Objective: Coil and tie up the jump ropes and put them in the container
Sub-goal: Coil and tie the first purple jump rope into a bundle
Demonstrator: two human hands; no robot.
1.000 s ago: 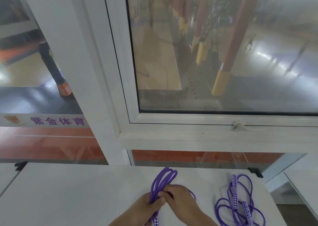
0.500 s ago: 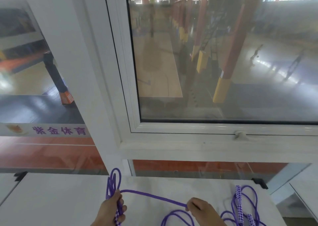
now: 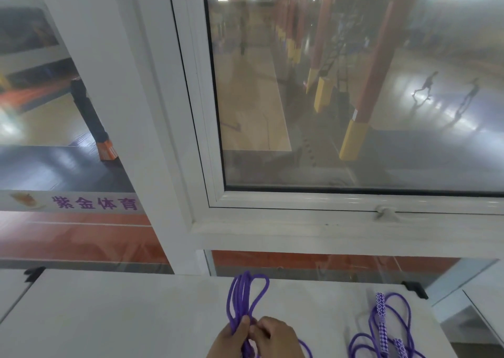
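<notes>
Bringing my right hand [image 3: 275, 337] back against my left hand [image 3: 231, 340], both now pinching the purple jump rope [image 3: 242, 297] coil together.

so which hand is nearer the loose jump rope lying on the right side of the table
Right. The right hand sits just left of the loose jump rope, apart from it; the left hand is farther left, gripping the coiled rope.

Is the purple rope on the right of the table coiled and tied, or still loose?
Loose. The second jump rope lies sprawled in open loops on the table, untouched.
</notes>
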